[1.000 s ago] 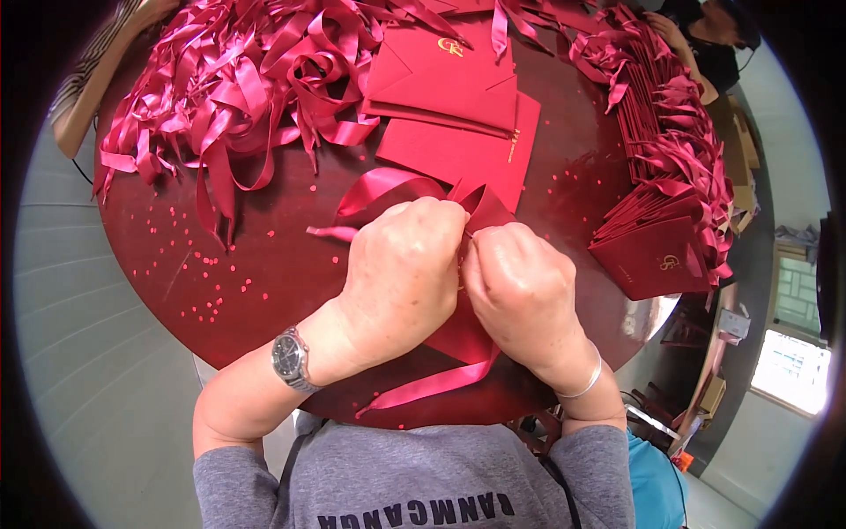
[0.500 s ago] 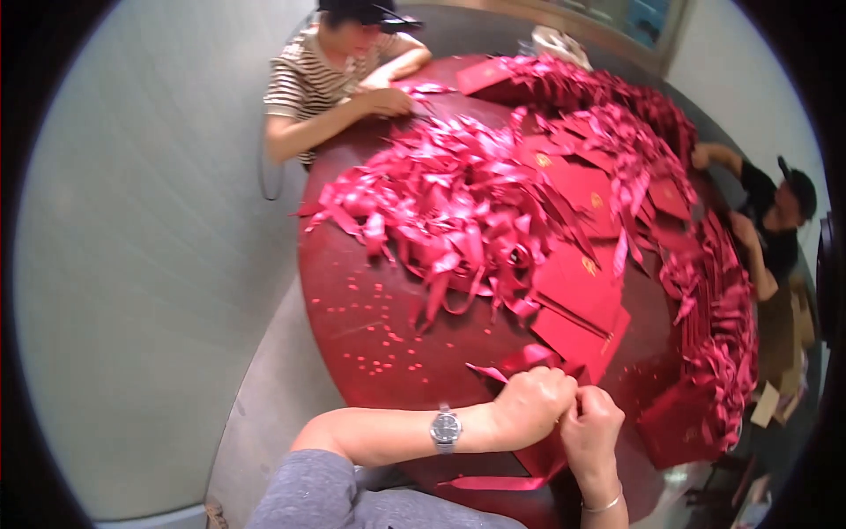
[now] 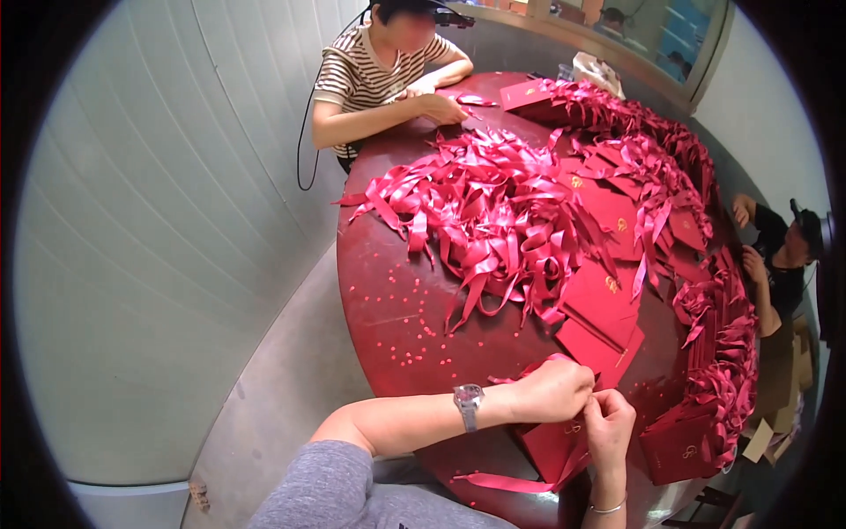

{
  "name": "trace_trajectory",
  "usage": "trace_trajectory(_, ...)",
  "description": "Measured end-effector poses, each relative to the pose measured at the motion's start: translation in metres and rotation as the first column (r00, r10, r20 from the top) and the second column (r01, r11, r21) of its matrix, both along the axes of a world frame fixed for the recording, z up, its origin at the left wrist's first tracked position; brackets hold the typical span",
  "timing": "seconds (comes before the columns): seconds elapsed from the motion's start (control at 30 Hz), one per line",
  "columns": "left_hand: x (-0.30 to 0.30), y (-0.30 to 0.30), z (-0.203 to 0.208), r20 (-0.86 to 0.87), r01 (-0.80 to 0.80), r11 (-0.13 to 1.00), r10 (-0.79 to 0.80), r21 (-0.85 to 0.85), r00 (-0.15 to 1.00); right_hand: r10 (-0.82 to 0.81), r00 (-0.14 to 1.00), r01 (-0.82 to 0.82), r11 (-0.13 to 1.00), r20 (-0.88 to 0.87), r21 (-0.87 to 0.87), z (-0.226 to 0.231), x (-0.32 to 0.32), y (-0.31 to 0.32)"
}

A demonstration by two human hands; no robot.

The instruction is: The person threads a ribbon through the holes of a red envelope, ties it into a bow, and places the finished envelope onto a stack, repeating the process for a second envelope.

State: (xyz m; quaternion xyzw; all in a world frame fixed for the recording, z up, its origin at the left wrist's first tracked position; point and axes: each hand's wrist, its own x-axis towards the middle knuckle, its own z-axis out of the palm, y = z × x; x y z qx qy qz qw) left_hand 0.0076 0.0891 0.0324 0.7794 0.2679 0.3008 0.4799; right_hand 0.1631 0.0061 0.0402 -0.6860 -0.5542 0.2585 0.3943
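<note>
Red bag (image 3: pixel 546 445) sits beneath your left hand (image 3: pixel 557 390) and right hand (image 3: pixel 610 425) at the near table (image 3: pixel 366 242) edge, both sets of fingers pinched closed, contents hidden; ribbon (image 3: pixel 507 483) fastening seems in hand, next calling for a steady pinch.

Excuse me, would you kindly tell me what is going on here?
The left hand and right hand are closed together over a red pouch with a pink ribbon; what they pinch is hidden. A ribbon heap lies beyond, ribboned pouches line the table on the right, and a person in stripes is far left.
</note>
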Motion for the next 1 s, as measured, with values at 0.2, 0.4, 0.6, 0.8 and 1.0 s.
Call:
trace_trajectory(0.2, -0.005, 0.021, -0.005, -0.054, 0.106, 0.99, -0.101, 0.091, 0.993, 0.053, 0.998, -0.057, 0.995, 0.041, 0.081, 0.001, -0.005, 0.002)
trace_trajectory(0.4, -0.012, 0.034, -0.014, -0.219, 0.013, 0.943, 0.064, 0.332, 0.974, 0.035, 0.878, -0.159, 0.962, -0.477, -0.222, 0.004, 0.016, 0.02)
trace_trajectory(0.6, -0.012, 0.035, -0.019, -0.403, -0.054, 0.892, 0.257, 0.45, 0.878, -0.044, 0.85, -0.121, 0.954, -0.525, -0.275, -0.017, 0.027, 0.013)
trace_trajectory(0.8, -0.03, 0.054, -0.017, -0.392, -0.207, 0.848, 0.425, 0.488, 0.816, 0.085, 0.863, -0.225, 0.947, -0.498, -0.228, -0.016, 0.025, 0.01)
trace_trajectory(1.0, -0.036, 0.063, -0.017, -0.399, -0.308, 0.795, 0.547, 0.522, 0.736, 0.097, 0.89, -0.212, 0.953, -0.446, -0.216, -0.016, 0.021, 0.009)
